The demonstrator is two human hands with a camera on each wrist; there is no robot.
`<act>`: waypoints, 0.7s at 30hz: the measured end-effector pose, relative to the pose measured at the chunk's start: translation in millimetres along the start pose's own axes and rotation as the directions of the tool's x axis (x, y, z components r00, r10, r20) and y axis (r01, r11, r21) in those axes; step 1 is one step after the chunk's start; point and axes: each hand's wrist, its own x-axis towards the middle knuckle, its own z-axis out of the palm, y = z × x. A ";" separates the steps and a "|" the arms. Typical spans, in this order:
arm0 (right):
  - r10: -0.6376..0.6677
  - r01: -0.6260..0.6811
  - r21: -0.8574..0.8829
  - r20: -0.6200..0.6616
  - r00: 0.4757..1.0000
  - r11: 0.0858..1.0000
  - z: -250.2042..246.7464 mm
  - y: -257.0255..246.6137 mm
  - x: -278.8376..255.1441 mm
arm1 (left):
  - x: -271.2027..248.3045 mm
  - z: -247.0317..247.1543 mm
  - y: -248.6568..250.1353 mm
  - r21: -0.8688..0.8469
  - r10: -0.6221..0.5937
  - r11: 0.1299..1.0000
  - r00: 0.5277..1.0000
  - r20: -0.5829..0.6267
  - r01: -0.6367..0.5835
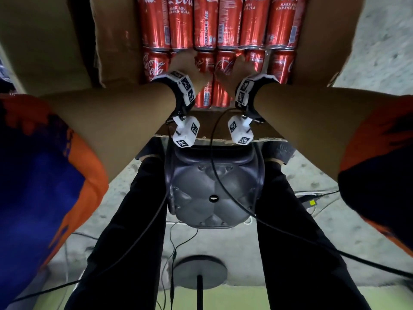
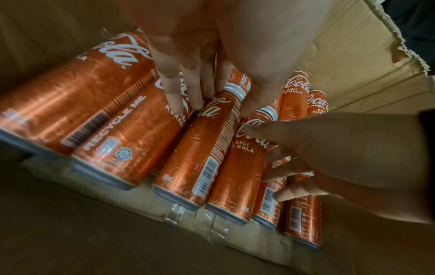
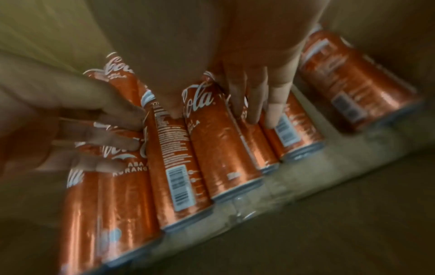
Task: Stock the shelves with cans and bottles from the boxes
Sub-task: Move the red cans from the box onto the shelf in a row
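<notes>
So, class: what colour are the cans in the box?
Red cans with white lettering, clearest in the head view.

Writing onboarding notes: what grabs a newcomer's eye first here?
Rows of red cola cans lying on their sides fill the open cardboard box straight ahead. Both hands reach in at the near row: left hand, right hand, fingers straight, dipping between cans.

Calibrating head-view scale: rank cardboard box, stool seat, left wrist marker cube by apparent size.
1. cardboard box, largest, though cropped by the frame.
2. stool seat.
3. left wrist marker cube, smallest.
Nearness skews this: the cube is much closer to the camera than the seat.
</notes>
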 end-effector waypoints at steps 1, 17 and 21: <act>0.053 -0.053 0.040 -0.002 0.999 0.998 3.7 -3.4 3.3 | 2.4 0.9 -0.1 -0.017 0.011 1.000 1.000 -0.009 -0.012; 0.224 -0.194 0.362 -0.044 0.974 0.912 -16.8 31.1 -7.0 | 19.6 21.3 10.8 0.172 0.013 0.985 0.999 -0.030 -0.007; 0.251 -0.220 0.360 -0.042 0.967 0.906 -29.4 48.9 5.0 | 19.2 22.6 20.3 0.204 -0.015 0.979 1.000 -0.028 0.020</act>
